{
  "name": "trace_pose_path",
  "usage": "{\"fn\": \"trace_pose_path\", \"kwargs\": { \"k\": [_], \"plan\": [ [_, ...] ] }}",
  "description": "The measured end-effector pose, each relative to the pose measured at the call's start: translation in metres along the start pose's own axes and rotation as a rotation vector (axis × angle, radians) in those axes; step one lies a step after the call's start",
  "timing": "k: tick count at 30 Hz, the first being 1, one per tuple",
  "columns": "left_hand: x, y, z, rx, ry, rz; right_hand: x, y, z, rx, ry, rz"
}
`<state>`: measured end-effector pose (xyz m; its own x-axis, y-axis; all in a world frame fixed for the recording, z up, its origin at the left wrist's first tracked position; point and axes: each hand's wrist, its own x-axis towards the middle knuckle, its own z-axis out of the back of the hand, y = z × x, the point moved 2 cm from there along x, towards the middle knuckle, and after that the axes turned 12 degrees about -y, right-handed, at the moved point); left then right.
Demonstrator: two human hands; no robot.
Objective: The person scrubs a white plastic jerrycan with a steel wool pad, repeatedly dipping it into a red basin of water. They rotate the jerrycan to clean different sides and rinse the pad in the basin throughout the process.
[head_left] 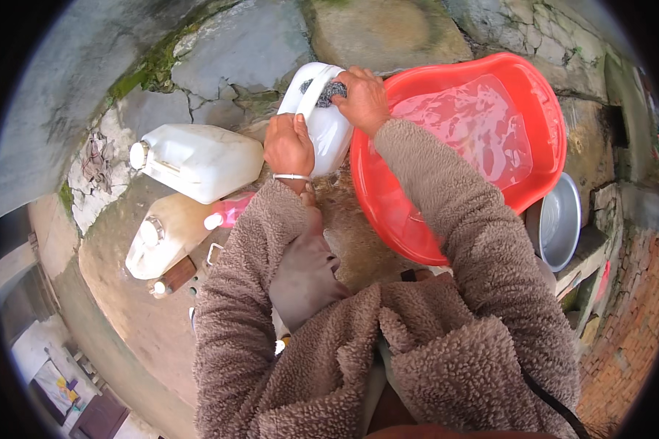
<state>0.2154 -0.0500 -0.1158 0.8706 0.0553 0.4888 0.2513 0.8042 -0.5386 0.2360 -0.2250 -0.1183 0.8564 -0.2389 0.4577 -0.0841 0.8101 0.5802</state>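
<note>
A white plastic jug with a built-in handle lies tilted on the wet stone ground in front of me. My left hand, with a pale bangle at the wrist, is closed around the near end of the jug's handle. In my right hand is a dark grey scouring pad, pressed on the jug beside and beneath the handle. Just right of the jug stands a large red plastic basin holding cloudy water; my right forearm reaches over it.
A capped whitish jerrycan lies on the left, near a second one with brownish contents. Close by are a pink bottle and a small brown bottle. A metal bowl leans at the right. Cracked, mossy stone slabs lie beyond.
</note>
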Motion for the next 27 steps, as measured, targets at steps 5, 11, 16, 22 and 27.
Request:
{"fn": "trace_pose_path", "kwargs": {
  "k": [5,11,16,22,27],
  "plan": [
    [-0.005,0.003,0.002,-0.071,-0.045,0.015,-0.052,0.036,-0.013,0.133,0.117,0.168],
    [-0.002,0.004,0.001,-0.072,-0.027,0.091,-0.017,0.021,-0.012,-0.004,-0.107,-0.004],
    [-0.005,0.006,0.003,-0.318,-0.077,0.238,-0.049,0.027,-0.004,0.039,0.113,0.256],
    [-0.009,0.037,-0.011,-0.66,-0.147,0.379,-0.043,0.034,-0.004,0.063,0.065,0.167],
    [-0.01,0.033,-0.011,-0.642,-0.141,0.376,-0.026,0.01,-0.002,-0.04,0.132,0.252]
  ]
}}
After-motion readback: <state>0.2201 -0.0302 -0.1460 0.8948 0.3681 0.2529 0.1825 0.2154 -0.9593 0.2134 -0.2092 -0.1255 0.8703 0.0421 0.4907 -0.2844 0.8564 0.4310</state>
